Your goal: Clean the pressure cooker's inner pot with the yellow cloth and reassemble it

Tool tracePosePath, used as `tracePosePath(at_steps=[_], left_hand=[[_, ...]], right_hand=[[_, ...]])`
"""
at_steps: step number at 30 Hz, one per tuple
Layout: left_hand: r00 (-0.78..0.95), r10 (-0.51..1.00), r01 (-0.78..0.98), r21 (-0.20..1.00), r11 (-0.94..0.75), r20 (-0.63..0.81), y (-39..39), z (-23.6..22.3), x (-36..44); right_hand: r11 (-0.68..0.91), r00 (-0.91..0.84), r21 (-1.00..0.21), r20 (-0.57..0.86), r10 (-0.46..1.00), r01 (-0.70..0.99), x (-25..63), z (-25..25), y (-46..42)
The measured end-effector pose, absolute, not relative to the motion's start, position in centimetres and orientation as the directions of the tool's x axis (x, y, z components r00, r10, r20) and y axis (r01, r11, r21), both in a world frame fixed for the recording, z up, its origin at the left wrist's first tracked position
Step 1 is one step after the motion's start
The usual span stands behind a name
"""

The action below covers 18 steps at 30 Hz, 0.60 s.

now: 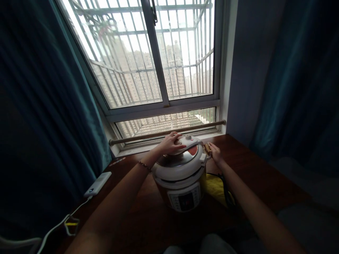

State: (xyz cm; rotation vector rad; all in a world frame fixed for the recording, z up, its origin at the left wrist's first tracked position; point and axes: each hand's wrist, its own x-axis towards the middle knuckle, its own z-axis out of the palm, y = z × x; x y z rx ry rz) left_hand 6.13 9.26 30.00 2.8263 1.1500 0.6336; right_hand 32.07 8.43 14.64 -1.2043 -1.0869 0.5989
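Note:
An electric pressure cooker [182, 180] with a white rim and a control panel on its front stands on a dark wooden table [265, 176] by the window. My left hand [171, 143] rests on top of the lid [180, 160], its fingers curled over the lid's handle. My right hand [214, 152] is at the cooker's right side, by the lid's edge, with its fingers closed on a small brown thing I cannot make out. A beaded bracelet [144, 165] is on my left wrist.
A yellow cloth [215, 188] lies to the right of the cooker, with a dark cord over it. A white power bank [97, 183] with a cable lies at the table's left edge. Dark teal curtains hang on both sides. A wooden rod [148, 135] runs along the windowsill.

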Motion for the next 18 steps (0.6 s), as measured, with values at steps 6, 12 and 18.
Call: tracePosePath(at_steps=[6, 12, 18], left_hand=[[0.792, 0.506, 0.518, 0.064, -0.853, 0.341, 9.3, 30.9, 5.0], [0.769, 0.498, 0.542, 0.003, -0.840, 0.402, 8.8, 30.2, 5.8], [0.747, 0.506, 0.589, -0.074, -0.805, 0.432, 7.6, 29.8, 6.1]], right_hand=[[0.292, 0.408, -0.947, 0.320, 0.855, 0.131, 32.1, 15.0, 8.0], [0.285, 0.405, -0.950, 0.312, 0.860, 0.127, 32.2, 15.1, 8.0], [0.286, 0.398, -0.950, 0.312, 0.863, 0.124, 32.3, 14.6, 8.3]])
